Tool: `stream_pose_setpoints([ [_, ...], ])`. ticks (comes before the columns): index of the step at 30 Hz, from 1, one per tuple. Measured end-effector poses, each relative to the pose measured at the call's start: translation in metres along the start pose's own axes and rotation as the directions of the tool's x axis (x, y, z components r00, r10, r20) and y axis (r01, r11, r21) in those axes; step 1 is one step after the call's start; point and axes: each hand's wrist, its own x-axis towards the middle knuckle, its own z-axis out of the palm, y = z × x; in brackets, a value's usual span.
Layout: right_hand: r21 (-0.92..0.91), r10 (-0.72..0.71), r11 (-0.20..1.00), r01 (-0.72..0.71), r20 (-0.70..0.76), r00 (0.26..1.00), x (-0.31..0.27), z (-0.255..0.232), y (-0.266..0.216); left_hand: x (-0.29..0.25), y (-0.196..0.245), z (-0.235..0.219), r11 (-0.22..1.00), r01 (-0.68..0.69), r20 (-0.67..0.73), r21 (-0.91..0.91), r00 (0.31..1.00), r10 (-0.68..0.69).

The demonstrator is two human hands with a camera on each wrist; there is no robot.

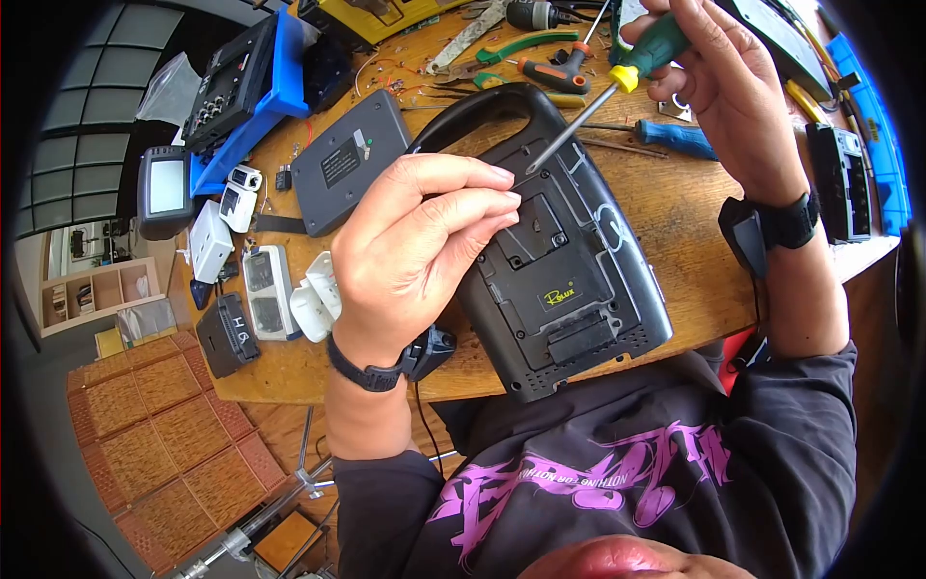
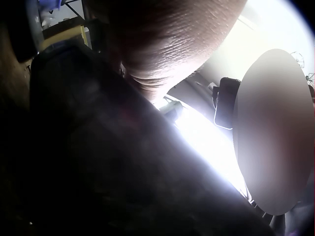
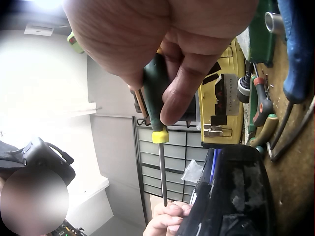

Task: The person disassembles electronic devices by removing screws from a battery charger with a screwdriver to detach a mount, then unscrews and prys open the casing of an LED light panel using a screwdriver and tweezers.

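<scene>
My right hand (image 1: 738, 92) grips the green handle of a screwdriver (image 1: 666, 46) with a yellow collar. Its steel shaft slants down to the left over a black handled case (image 1: 617, 289) marked Rolux, which lies on the bench. Close by the screwdriver's tip, the thumb and fingertips of my left hand (image 1: 410, 246) come together over the case's recessed panel. I cannot tell whether they pinch something small. The right wrist view shows the screwdriver (image 3: 156, 93) with its tip right at the left fingertips (image 3: 167, 216). A dark shape fills much of the left wrist view.
Pliers (image 1: 526, 46) and other hand tools lie beyond the case on the wooden bench (image 1: 694, 222). A blue-handled screwdriver (image 1: 675, 138) is at its right. To the left are a flat grey panel (image 1: 352, 159), white devices (image 1: 270, 289) and a blue bin (image 1: 275, 106).
</scene>
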Motion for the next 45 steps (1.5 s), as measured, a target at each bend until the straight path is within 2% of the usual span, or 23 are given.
stream_pose_setpoints([
  [3,-0.002,-0.011,1.000,0.011,0.025,1.000,0.001,-0.003,0.001,0.001,0.001,0.001,0.999,-0.018,0.018,0.026,1.000,0.017],
  [6,0.014,-0.009,1.000,0.009,0.034,0.999,0.000,-0.001,0.000,0.000,-0.001,0.002,1.000,0.005,-0.020,0.003,1.000,-0.005],
  [8,0.016,-0.006,1.000,0.006,0.020,1.000,0.000,0.000,-0.001,0.001,-0.002,0.000,0.998,-0.035,0.007,0.048,0.999,0.035],
  [12,0.012,-0.012,1.000,0.011,0.038,0.999,0.000,-0.002,-0.001,0.002,0.001,-0.005,0.999,-0.007,0.055,0.048,0.998,0.004],
  [17,0.017,0.003,1.000,-0.003,-0.006,1.000,-0.001,0.002,-0.002,0.004,0.000,-0.004,0.995,-0.080,0.064,0.057,0.995,0.076],
  [20,0.005,0.014,1.000,-0.014,0.024,1.000,0.000,-0.003,-0.002,0.003,-0.003,-0.007,0.992,-0.110,0.075,0.056,0.992,0.105],
  [33,-0.005,0.011,1.000,-0.011,0.025,1.000,0.000,-0.001,-0.002,0.000,0.000,-0.009,0.998,-0.067,0.101,0.020,0.993,0.065],
  [39,0.000,0.023,1.000,-0.023,0.006,1.000,-0.002,0.001,-0.002,0.001,-0.006,-0.009,0.990,-0.138,0.092,0.034,0.987,0.134],
  [42,0.014,-0.032,0.999,0.031,0.075,0.997,-0.002,0.000,-0.001,0.001,-0.009,-0.012,0.993,-0.120,0.067,0.017,0.991,0.119],
  [45,0.060,-0.100,0.994,0.096,0.067,0.993,-0.005,0.002,-0.003,0.000,-0.010,-0.013,0.997,-0.080,0.034,0.001,0.996,0.080],
])
